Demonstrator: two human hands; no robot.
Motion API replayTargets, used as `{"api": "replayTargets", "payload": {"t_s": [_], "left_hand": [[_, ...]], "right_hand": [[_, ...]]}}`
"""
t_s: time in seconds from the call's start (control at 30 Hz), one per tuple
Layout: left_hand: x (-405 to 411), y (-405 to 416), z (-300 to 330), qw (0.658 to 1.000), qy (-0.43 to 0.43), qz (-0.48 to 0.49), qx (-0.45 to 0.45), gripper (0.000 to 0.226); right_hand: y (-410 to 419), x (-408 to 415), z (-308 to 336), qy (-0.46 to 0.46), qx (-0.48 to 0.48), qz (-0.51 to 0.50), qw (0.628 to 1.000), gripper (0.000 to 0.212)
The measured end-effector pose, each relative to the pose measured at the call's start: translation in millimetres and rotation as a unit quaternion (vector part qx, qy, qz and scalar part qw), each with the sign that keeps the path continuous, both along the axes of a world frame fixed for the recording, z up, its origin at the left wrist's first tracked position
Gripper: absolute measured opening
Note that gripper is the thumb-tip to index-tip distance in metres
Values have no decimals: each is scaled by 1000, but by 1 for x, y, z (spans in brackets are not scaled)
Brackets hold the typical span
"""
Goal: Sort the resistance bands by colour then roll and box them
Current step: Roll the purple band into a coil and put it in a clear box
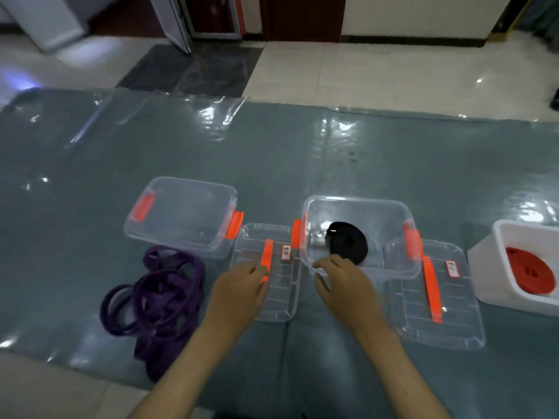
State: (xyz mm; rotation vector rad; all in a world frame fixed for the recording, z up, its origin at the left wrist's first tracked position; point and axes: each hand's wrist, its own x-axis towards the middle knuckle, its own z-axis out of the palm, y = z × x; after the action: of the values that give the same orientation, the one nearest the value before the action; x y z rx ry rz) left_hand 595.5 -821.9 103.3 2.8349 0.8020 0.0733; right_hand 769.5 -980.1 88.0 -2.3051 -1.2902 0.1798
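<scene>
Black roll point(348, 246) in clear box point(390, 267)

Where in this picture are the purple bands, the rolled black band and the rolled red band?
purple bands point(157, 300): head view, middle of the loose tangle on the mat.
black band point(348, 244): head view, flat face of the roll inside the clear box.
red band point(529, 275): head view, top of the roll inside the white box.

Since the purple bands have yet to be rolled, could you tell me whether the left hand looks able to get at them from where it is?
Probably yes. The left hand rests on a clear lid, and the purple bands lie loose on the mat just to its left, uncovered, with nothing between them.
</scene>
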Motion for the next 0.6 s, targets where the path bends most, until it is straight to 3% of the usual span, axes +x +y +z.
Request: {"api": "replayTargets", "payload": {"t_s": [0.2, 0.47, 0.6], "left_hand": [[-99, 59, -20, 998, 55, 31, 25, 14], [-211, 160, -56, 994, 107, 33, -18, 30], [-248, 192, -70, 993, 96, 53, -50, 32]], "right_hand": [[63, -97, -18, 44, -6, 14, 999, 14], [165, -229, -60, 153, -67, -12, 986, 14], [192, -258, -82, 243, -113, -65, 961, 31]]}}
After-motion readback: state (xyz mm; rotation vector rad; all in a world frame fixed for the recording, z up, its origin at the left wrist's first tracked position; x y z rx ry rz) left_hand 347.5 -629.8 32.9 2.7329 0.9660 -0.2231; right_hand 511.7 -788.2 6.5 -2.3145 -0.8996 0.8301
